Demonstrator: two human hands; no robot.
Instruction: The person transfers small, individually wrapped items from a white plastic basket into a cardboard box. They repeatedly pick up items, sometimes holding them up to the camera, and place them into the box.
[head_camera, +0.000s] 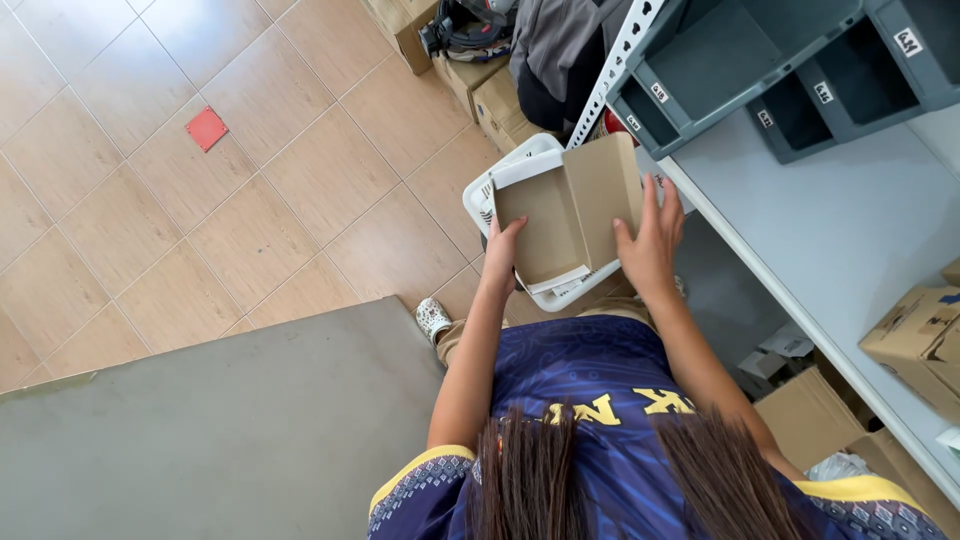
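Gripping flat brown cardboard box (565, 215) | both hands' fingers pinching edges | white slatted basket (500, 180) beneath

Tiled floor (250, 190), red square (207, 128), white basket (487, 187), cardboard boxes (497, 100)

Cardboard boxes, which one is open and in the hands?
The flat brown box over the white basket, lid up, left hand and right hand on it. The shelf box at right is untouched.

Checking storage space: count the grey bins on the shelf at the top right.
3 show: a large bin at the left, a small one below it, and another at the right edge. More may lie beyond the frame.
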